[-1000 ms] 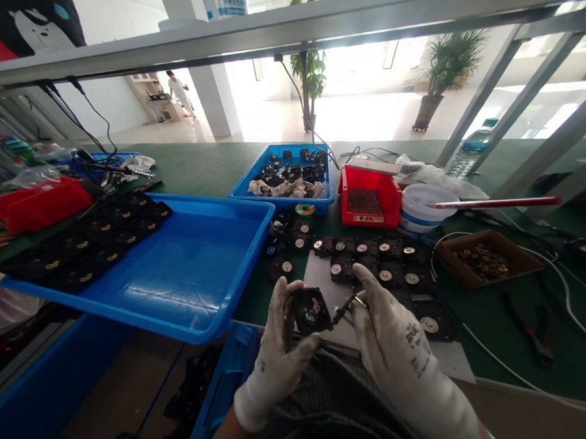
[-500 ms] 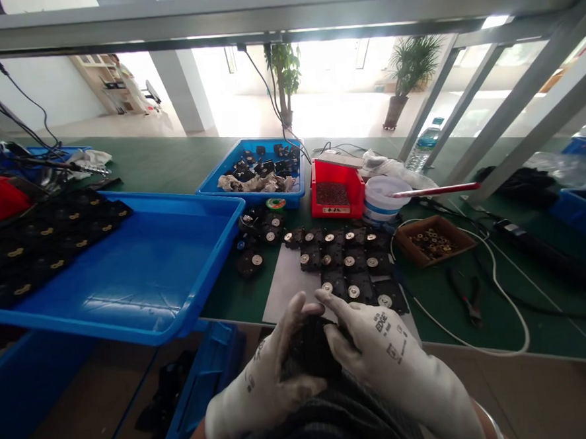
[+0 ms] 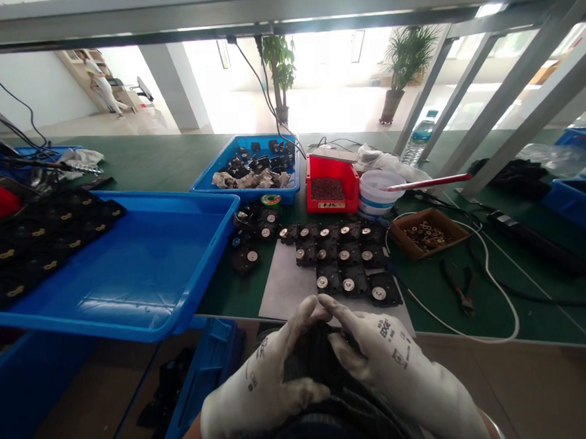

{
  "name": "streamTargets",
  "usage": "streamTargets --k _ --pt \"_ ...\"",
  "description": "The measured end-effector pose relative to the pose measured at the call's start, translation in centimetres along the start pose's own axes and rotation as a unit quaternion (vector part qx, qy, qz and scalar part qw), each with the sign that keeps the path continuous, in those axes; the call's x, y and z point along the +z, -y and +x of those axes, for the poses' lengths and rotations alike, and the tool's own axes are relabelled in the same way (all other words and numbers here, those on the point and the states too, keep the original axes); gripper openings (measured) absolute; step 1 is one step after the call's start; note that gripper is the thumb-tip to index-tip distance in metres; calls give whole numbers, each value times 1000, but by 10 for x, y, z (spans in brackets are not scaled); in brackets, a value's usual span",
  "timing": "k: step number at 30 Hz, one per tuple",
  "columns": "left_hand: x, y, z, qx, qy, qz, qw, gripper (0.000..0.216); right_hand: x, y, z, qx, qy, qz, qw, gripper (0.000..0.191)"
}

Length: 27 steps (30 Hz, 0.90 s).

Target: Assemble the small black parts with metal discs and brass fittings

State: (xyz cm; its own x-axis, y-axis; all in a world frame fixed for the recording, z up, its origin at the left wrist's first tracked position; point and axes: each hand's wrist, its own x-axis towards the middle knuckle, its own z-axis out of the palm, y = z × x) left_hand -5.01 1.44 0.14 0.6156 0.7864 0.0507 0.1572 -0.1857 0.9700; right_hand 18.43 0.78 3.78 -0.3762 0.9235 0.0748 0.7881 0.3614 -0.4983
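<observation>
White gloves cover both my hands, which meet in front of my lap at the bench edge. A dark black part (image 3: 325, 356) lies between them; its outline blends into the dark clothing. My left hand (image 3: 265, 370) curves round its left side, thumb low and fingers raised. On the other side my right hand (image 3: 388, 353) has its fingers bent round the part, and the fingertips of both hands nearly touch on top. Just beyond stand rows of black housings with silver discs (image 3: 348, 284) on a white sheet (image 3: 280, 286).
A large blue tray (image 3: 141, 255) on the left holds black panels. Behind are a blue bin (image 3: 244, 196) of parts, a red bin (image 3: 332, 202) of small pieces and a white tub (image 3: 378, 191). A box of brass pieces (image 3: 427, 234) and pliers (image 3: 459, 289) lie right.
The view has shifted slightly. My hands stay together round the dark part, which shows less between them now. My fingertips have come closer together. In the background a person has walked into clearer view.
</observation>
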Motion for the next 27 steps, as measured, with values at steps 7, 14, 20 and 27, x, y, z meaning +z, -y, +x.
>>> streamTargets --k 7,14,20,27 --pt "-1 -3 1 -17 12 -54 998 104 2 1 -7 -15 -20 8 1000 58" --pt "1 -4 -1 -15 15 -89 996 102 3 1 -9 -11 1 55 998 58" --pt "3 -8 -1 -21 15 -103 994 98 6 1 -11 1 -18 104 994 56" --pt "4 -3 -2 -18 23 -141 990 102 4 0 -16 12 27 67 997 63"
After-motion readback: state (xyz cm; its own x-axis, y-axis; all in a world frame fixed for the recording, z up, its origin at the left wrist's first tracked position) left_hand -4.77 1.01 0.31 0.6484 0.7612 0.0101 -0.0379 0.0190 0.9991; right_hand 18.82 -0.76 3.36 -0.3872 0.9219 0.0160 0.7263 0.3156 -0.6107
